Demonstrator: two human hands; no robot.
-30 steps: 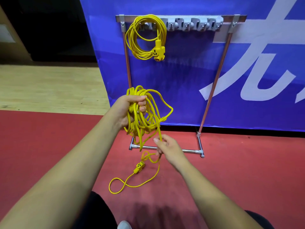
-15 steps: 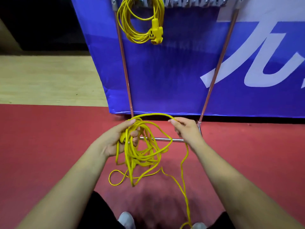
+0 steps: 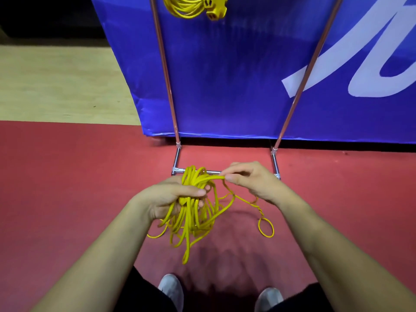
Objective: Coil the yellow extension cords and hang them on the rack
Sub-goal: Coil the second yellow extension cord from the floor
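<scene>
My left hand (image 3: 171, 197) grips a bundle of loops of a yellow extension cord (image 3: 193, 219) that hang below it over the red floor. My right hand (image 3: 249, 181) pinches a strand of the same cord just right of the bundle's top. A loose tail (image 3: 265, 226) droops under my right wrist and ends in a small loop. A second coiled yellow cord (image 3: 191, 7) with its socket block hangs on the rack at the top edge. The rack's two slanted poles (image 3: 166, 75) and floor bar (image 3: 180, 171) stand in front of me; its hooks are out of view.
A blue banner (image 3: 225, 75) stands behind the rack. Red floor mat (image 3: 67, 188) lies under me, with a wooden floor (image 3: 56, 82) to the far left. My two grey shoes (image 3: 171, 289) show at the bottom edge.
The view has tilted down. My right hand came in to the left and laid a strand onto the bundle; my left hand has closed tighter round the loops. The trailing cord is shorter.
</scene>
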